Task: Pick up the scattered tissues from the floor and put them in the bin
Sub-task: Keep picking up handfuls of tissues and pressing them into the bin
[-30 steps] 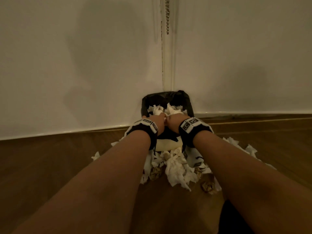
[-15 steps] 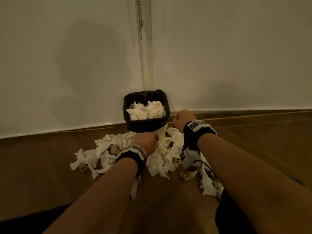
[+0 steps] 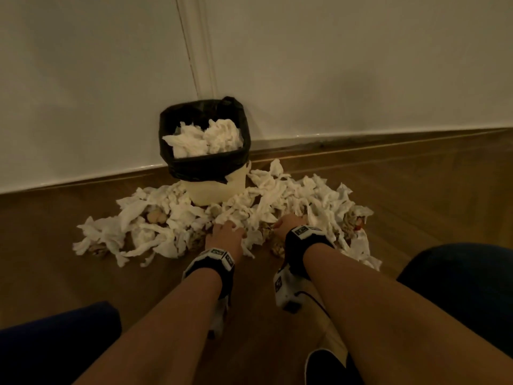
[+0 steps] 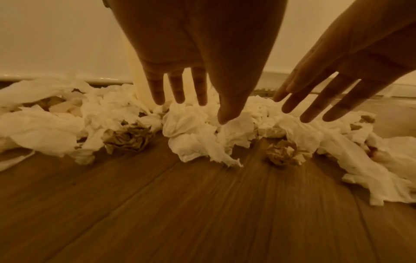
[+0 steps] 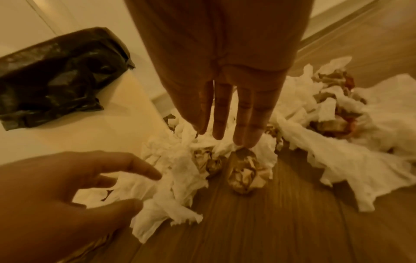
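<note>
We reach both hands, fingers straight and holding nothing, down onto the crumpled white tissues (image 3: 244,215) heaped on the wooden floor (image 3: 416,195): left hand (image 3: 226,237) and right hand (image 3: 291,222) touch the near edge, the black-lined cream bin (image 3: 205,151) just beyond

A pale wall (image 3: 361,65) rises at twelve o'clock, a vertical moulding strip (image 3: 198,45) running down it. Brown crumpled paper balls (image 4: 283,154) lie on the wooden floor (image 3: 430,195).

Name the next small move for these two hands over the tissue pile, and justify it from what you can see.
Probably close both hands around the white tissues just beneath them. The left hand and right hand are spread open at the pile, holding nothing, and the bin already holding tissues stands just behind.
</note>
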The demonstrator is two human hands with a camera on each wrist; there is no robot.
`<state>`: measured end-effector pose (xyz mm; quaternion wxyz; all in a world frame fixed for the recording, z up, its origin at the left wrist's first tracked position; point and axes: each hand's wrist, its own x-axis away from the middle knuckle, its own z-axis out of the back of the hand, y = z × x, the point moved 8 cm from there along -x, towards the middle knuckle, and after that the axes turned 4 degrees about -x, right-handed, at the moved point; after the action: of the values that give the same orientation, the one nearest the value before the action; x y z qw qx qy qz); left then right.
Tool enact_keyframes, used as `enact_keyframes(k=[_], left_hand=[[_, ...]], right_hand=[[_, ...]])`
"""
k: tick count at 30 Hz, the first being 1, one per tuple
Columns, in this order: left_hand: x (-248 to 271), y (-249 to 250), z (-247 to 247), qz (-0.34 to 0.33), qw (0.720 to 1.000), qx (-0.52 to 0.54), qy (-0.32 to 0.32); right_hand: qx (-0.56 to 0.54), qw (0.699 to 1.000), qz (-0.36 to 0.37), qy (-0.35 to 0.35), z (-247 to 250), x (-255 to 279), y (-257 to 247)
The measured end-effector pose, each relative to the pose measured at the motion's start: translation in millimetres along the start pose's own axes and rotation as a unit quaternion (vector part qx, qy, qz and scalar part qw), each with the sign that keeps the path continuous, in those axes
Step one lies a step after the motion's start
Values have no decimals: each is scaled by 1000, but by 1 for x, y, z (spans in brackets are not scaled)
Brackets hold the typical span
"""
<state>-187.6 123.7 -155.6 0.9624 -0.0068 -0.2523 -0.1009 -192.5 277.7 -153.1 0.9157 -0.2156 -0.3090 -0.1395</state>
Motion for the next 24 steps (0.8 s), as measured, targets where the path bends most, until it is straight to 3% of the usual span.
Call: enact_keyframes(k=[3, 5, 8, 11, 15, 24], left_hand=[[-3, -4, -12, 26, 999, 47, 4], [-6, -5, -21, 24, 999, 23, 7], [-10, -10, -45, 22, 998, 13, -61], [-13, -8, -57, -14, 996, -16, -91], [-13, -5, -55, -40, 995, 23, -84], [-16, -11, -66, -19, 994, 8, -111]], right_hand=[[-5, 1000, 7, -23, -16, -7, -2], [44, 998, 13, -40, -27, -8, -1], [101, 994, 10, -42, -39, -9, 5], [99, 995, 11, -21, -49, -12, 14], [89, 996, 13, -11, -60, -17, 15], [66, 997, 25, 11, -69, -22, 12]])
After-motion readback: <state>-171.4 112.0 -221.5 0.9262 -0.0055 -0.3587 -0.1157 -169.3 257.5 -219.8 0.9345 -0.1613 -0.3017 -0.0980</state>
